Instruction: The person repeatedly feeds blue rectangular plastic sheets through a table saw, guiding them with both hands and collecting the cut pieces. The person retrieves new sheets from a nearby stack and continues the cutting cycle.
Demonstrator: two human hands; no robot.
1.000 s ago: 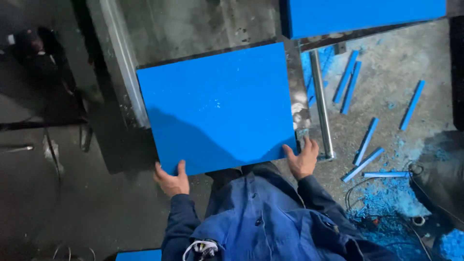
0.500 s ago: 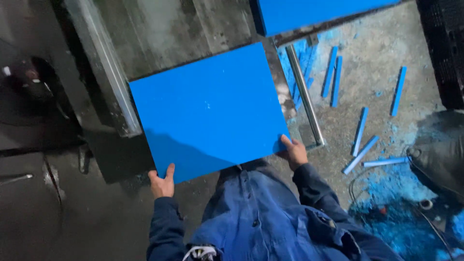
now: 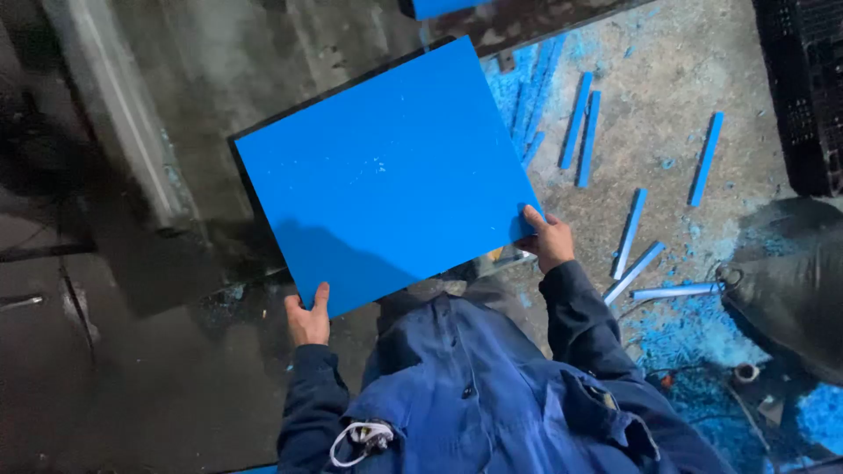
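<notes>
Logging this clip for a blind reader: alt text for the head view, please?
Both hands grip a blue square panel at its near corners, left hand and right hand, over a grimy metal table; blue offcut strips litter the floor.

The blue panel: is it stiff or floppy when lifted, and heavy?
The blue panel looks stiff: held only at its near edge by the left hand and right hand, it stays flat. Probably fairly light. Its smooth face may be slippery.

One head camera looks steeply down from close above, over the person's chest, onto the floor (image 3: 667,132) and bench (image 3: 219,61).
</notes>
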